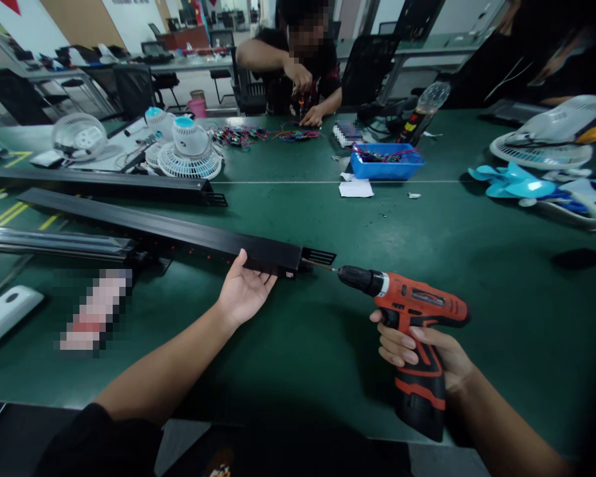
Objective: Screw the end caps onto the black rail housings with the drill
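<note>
A long black metal rail [179, 230] lies slantwise on the green table [477, 265], its near end in the middle. My left hand [243, 288] cups that end from below, palm up, fingers wrapped round its underside. My right hand [422, 354] is closed on the handle of a red and black cordless drill [412, 318]. The drill's bit points left and its tip meets the rail's end face.
A second black rail [104, 180] and a silver rail [54, 242] lie at the left. Small white fans [189, 149], a blue tray of wires [385, 162], paper scraps and blue fan blades [516, 184] stand farther off. A person across the table handles coloured wires [298, 134].
</note>
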The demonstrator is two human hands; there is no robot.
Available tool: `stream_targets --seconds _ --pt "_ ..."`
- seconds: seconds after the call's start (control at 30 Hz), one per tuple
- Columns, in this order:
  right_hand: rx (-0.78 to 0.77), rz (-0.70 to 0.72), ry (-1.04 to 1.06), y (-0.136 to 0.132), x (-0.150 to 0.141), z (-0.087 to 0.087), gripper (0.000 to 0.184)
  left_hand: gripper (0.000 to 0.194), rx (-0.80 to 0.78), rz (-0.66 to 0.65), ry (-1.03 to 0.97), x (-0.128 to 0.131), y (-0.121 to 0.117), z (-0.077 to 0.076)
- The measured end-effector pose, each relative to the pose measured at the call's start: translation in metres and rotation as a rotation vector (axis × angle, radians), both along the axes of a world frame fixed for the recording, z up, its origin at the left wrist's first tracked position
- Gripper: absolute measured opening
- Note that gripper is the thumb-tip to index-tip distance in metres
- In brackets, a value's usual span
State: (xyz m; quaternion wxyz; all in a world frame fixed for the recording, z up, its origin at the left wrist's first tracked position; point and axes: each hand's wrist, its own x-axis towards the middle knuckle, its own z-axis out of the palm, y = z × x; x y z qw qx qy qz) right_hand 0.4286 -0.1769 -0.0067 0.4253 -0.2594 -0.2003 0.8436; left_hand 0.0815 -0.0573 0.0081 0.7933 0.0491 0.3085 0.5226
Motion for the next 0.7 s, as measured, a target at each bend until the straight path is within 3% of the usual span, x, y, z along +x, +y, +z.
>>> stream_targets --seconds 0.53,0.7 --pt "-0.001 -0.011 -0.002 -0.0008 -0.0005 0.0033 0.033 0.046 0.028 -0.015 0.000 -0.0015 0.0000 -0.0012" --pt "0.002 0.015 0.005 0.0005 0.0006 0.0019 0.030 0.041 -0.016 0.013 0.019 0.0020 -0.0012 0.0049"
